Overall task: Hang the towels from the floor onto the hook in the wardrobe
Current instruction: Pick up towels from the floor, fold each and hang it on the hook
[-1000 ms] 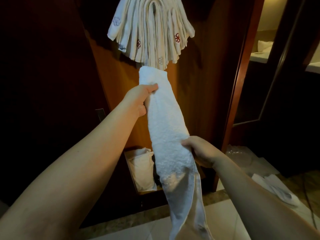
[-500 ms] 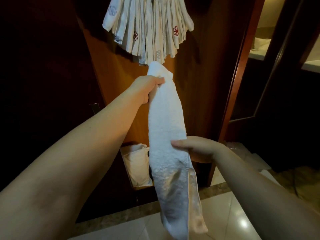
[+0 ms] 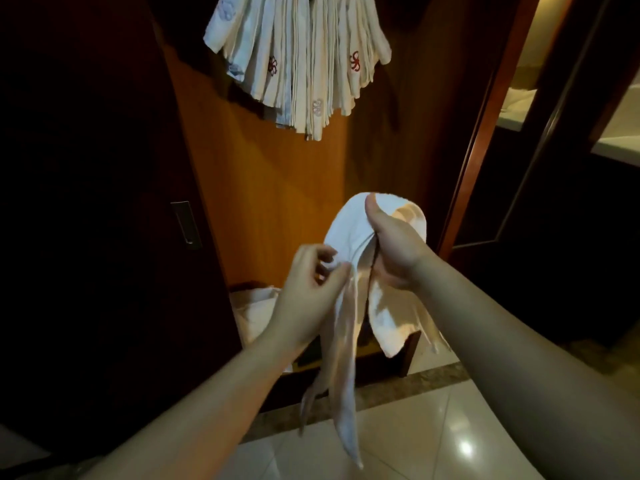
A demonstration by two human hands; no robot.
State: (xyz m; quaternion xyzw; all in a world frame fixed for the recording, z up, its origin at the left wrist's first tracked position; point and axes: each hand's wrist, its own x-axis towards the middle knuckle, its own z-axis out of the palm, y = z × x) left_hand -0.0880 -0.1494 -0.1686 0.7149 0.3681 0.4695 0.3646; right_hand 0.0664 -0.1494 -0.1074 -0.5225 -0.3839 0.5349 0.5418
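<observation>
Inside the open wardrobe (image 3: 277, 188), whose orange-lit back panel is filling the middle of the view, a thick bunch of hanging towels (image 3: 298, 64) is fanning out from a hook that is hidden above the frame. Below them, well apart, a white towel (image 3: 349, 230) is being doubled over in mid-air, apparently to make a fold for hanging. Its two tails are dangling toward the tiled floor (image 3: 433, 434). The right hand (image 3: 394, 244) is clenching the folded top, thumb pressing the cloth, while the left hand (image 3: 308, 292) is pinching one tail beside it.
</observation>
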